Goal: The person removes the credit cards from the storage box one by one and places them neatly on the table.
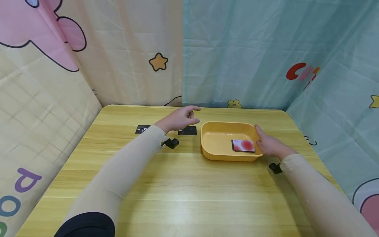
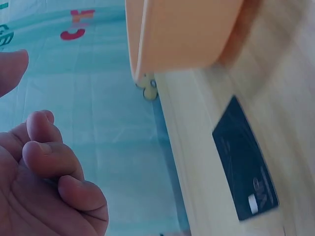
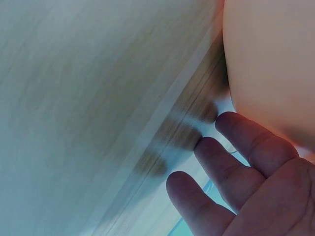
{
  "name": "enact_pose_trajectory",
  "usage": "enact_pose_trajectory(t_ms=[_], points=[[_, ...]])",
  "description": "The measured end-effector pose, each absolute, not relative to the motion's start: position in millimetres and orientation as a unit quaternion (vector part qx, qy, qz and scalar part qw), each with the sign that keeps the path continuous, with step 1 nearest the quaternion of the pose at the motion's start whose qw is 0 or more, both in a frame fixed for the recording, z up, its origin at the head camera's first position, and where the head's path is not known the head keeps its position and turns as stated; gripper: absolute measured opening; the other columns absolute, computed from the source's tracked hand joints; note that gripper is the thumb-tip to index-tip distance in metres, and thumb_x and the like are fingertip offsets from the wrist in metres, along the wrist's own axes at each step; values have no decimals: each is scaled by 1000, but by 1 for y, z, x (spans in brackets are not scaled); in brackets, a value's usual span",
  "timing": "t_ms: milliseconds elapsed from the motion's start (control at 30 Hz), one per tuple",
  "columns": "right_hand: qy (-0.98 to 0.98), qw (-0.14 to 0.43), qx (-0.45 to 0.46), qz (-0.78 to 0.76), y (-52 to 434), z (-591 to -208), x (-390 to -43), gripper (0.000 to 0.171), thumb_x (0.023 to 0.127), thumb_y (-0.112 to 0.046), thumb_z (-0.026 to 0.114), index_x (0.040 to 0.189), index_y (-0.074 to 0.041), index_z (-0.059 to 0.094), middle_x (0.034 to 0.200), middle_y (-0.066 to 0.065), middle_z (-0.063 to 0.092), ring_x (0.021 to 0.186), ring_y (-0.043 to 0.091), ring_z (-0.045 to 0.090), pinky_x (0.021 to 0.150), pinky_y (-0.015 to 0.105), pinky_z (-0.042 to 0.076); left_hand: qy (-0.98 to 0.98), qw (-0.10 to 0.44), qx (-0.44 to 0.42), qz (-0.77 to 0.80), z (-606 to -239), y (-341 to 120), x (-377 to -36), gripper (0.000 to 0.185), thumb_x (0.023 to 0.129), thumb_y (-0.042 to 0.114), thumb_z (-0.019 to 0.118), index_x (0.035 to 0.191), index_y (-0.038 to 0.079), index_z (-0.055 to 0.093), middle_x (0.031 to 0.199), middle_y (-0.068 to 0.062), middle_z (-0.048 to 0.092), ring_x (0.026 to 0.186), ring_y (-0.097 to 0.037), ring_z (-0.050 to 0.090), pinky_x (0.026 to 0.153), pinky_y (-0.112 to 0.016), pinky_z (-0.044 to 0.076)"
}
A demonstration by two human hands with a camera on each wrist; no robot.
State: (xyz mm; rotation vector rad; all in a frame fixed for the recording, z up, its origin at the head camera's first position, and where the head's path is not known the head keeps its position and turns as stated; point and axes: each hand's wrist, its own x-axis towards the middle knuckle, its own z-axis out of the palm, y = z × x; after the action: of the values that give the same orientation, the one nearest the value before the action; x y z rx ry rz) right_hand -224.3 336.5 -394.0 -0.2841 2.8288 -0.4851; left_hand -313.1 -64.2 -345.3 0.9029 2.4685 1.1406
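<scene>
From my remote station I read large letters, apparently "VIP", on the nearer black card (image 1: 188, 131), which lies flat just left of the yellow tray (image 1: 225, 157); the left-wrist view adds a pale chip and finer print too small to read. The farther black card (image 1: 142, 129), partly covered by my left sleeve (image 1: 133, 158), shows only the start of its letters. The white-and-red card (image 1: 243, 145) lies inside the tray, toward its right end, printed with a red disc and tiny illegible writing. My left hand (image 1: 182, 118) hovers over the nearer black card, thumb and forefinger apart, the other fingers curled, holding nothing. My right hand (image 1: 270, 145) pinches the tray's right rim, thumb on the inner side; the right-wrist view shows three fingers spread below the outer wall. A narrow strip of wood separates card and tray. The table (image 1: 183, 191) extends broadly from the tray's near wall toward me, between my forearms; its far edge runs close against the curtain (image 1: 251, 49), which bears a red letter C (image 1: 295, 71).
</scene>
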Motion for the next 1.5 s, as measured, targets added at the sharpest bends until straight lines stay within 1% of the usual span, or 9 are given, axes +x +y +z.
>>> enact_pose_trajectory(t_ms=[167,333,433,633,833,1133,1267,1367,1500], points=[[973,128,-96,-166,337,-393,-225,72,108,-11,39,161,14,-4,157,46,29,121,48,60,115,66,38,849,132,334,387,-349,-37,-312,56,105,34,65,156,15,49,95,-3,53,68,-15,42,73,-33,41],[974,122,-103,-163,338,-393,-225,72,108,-11,39,160,16,-2,156,47,30,118,47,62,114,66,40,844,141,347,384,-352,-13,-312,55,104,32,67,154,13,52,88,-2,50,69,-15,42,73,-31,41],[974,122,-103,-162,338,-393,-225,71,108,-11,38,160,16,-2,156,46,30,122,49,61,115,66,39,845,148,354,373,-353,-1,-312,56,104,32,68,154,13,52,84,-1,48,68,-15,41,70,-29,40],[973,134,-89,-167,335,-392,-226,72,108,-12,37,161,14,-4,159,44,26,137,55,51,118,66,34,844,161,370,354,-354,21,-309,56,103,30,68,154,14,52,79,1,42,70,-13,39,76,-28,40],[973,137,-82,-165,334,-392,-227,72,108,-12,38,162,13,-4,159,44,28,134,52,54,118,66,35,842,177,386,334,-356,38,-307,58,104,32,68,157,16,49,75,2,37,68,-14,37,75,-28,39],[973,134,-90,-163,332,-388,-224,71,107,-9,38,160,16,-2,156,46,30,129,52,57,117,65,37,844,183,396,313,-351,49,-308,59,103,34,68,157,20,49,78,3,39,71,-12,40,73,-29,38],[974,130,-94,-160,333,-389,-225,71,107,-9,38,160,16,-2,153,47,35,114,47,63,110,64,44,840,190,397,318,-347,53,-308,59,103,34,68,157,20,49,79,3,40,69,-12,40,73,-29,39],[974,129,-92,-160,333,-390,-226,71,107,-10,38,160,15,-2,152,47,36,109,44,63,108,63,46,840,191,399,314,-346,58,-308,58,103,35,68,156,20,50,79,3,40,70,-12,40,74,-28,39],[975,130,-90,-158,333,-391,-226,72,107,-11,38,161,14,-2,153,46,36,120,49,62,113,65,41,843,189,405,300,-349,68,-309,57,103,35,68,155,19,51,85,-2,48,77,-14,46,76,-28,41]])
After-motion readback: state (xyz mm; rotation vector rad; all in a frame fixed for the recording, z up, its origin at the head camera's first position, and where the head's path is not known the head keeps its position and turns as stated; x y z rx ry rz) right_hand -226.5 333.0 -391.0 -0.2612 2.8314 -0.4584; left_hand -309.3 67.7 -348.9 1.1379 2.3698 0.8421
